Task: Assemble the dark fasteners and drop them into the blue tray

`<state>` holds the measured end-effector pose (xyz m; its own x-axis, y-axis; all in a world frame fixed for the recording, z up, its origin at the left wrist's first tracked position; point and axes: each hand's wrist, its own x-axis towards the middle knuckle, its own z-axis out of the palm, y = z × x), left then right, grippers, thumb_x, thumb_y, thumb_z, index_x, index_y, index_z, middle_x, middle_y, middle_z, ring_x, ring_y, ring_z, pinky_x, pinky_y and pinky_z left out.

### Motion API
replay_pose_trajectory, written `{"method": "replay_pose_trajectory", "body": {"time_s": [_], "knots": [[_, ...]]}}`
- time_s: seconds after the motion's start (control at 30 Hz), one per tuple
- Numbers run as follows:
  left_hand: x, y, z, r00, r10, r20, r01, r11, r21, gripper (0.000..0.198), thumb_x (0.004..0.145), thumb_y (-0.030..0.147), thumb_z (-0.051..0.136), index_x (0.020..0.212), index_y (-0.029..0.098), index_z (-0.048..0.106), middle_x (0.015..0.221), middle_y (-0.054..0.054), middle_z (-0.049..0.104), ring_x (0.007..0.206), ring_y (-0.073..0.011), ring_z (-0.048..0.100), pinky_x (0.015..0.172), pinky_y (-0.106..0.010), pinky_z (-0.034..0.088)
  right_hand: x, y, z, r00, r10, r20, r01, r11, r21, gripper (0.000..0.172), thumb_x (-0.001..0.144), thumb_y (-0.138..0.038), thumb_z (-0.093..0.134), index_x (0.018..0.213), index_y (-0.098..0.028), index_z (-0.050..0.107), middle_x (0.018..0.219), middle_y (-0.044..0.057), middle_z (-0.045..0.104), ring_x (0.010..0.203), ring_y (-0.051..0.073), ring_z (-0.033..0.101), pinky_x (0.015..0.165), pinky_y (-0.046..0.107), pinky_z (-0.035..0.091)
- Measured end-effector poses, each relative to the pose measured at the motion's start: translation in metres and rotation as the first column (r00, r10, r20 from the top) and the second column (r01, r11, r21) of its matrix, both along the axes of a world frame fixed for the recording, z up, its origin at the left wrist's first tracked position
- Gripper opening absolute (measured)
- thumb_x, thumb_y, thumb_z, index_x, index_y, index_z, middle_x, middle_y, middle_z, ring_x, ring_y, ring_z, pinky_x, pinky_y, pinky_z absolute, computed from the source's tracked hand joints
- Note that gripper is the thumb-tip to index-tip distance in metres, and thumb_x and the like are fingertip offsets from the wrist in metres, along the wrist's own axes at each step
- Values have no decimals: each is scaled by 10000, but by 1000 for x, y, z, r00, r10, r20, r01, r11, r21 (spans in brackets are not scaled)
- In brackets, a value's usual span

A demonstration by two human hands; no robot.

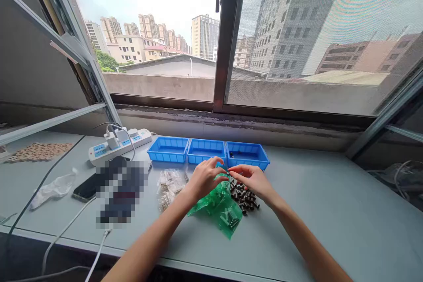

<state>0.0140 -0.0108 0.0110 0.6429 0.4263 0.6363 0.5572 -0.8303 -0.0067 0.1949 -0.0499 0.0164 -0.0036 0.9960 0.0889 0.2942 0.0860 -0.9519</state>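
Note:
Above the green plastic bag, the fingertips of my two hands meet at a small dark piece, too tiny to name. My left hand has its thumb and index finger curled to it from the left. From the right, my right hand pinches it between thumb and index finger. Small pale pieces show through the open bag. Beside the bag, partly beneath my right hand, lies a pile of dark metal cylindrical fasteners. Clear bags of light-coloured parts lie left of my left hand.
Behind my hands stand three blue bins in a row: left, middle and right, the last with a few dark pieces. A power strip, a phone, cables and a crumpled plastic bag occupy the left.

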Motion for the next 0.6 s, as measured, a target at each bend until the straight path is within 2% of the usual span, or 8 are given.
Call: {"method": "replay_pose_trajectory", "body": {"time_s": [0.23, 0.6], "knots": [[2, -3, 5, 993, -8, 122, 2, 999, 52, 242, 903, 355, 529, 795, 193, 673, 931, -29, 612, 715, -129, 618, 653, -264, 524, 0, 0, 2, 991, 15, -131, -23, 998, -60, 258, 617, -390, 712, 798, -209, 746, 779, 47, 715, 580, 158, 585, 417, 228, 403], [3, -5, 9, 979, -71, 191, 60, 996, 62, 270, 933, 383, 457, 888, 170, 616, 950, -48, 597, 675, -119, 624, 611, -249, 540, 0, 1, 1, 951, -5, -309, -42, 989, -143, 314, 571, -363, 772, 838, -204, 730, 789, 28, 703, 569, 114, 536, 439, 213, 369]]}}
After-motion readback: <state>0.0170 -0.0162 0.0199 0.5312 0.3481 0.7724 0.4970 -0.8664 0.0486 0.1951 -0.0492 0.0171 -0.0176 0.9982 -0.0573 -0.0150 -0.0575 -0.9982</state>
